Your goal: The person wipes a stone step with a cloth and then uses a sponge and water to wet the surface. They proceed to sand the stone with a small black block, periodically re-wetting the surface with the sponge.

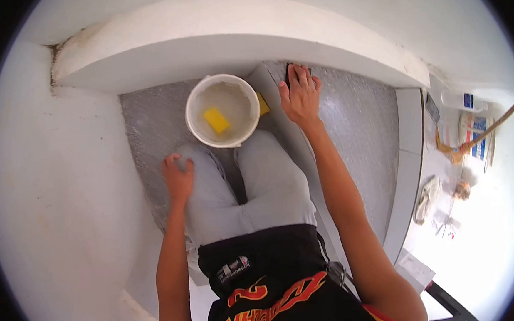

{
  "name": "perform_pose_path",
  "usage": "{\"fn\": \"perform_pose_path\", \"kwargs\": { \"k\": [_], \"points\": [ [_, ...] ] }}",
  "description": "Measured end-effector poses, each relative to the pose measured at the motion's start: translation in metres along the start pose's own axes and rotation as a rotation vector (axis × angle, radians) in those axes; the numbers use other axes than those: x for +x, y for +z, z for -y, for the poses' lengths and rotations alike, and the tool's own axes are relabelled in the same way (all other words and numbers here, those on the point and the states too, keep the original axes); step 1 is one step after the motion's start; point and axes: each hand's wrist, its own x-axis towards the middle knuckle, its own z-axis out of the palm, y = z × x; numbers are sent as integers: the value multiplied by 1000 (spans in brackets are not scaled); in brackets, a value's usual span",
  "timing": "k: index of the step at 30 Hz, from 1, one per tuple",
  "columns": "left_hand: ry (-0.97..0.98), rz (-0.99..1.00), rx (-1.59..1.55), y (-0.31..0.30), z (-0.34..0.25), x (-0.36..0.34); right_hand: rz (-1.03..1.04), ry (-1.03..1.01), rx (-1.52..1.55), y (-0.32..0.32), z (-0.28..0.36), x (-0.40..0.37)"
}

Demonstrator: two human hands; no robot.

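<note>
My right hand [301, 97] reaches forward onto the raised grey tiled step [360, 108], close to the wall. Its fingers press down on a small black pad [289, 74], mostly hidden beneath them. My left hand [177, 178] rests beside my left knee, fingers loosely bent and apart, holding nothing. In front of my knees stands a white bucket [191, 106] with cloudy water, and a yellow sponge [216, 120] floats in it. Another yellow piece, a sponge by its look [264, 104], shows between the bucket and the step's side.
A white ledge [248, 19] curves along the wall ahead, and a white wall [72, 196] rises on my left. Beyond the step, on a lower floor, are a broom [488, 130], a labelled white tub [479, 137], a plastic bottle [471, 102] and a crumpled cloth [427, 199].
</note>
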Motion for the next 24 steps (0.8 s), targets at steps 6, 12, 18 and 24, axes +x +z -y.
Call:
{"fn": "perform_pose_path", "kwargs": {
  "k": [6,12,18,24],
  "points": [
    [-62,4,-2,1,-3,-1,420,2,24,-82,-16,-158],
    [-33,13,-1,4,-10,0,478,19,-13,-110,-32,-240],
    [-33,8,18,0,-10,-2,334,-137,31,-60,-18,-99],
    [17,-15,23,3,-1,4,516,-292,-157,-78,-36,-121]
  ]
}}
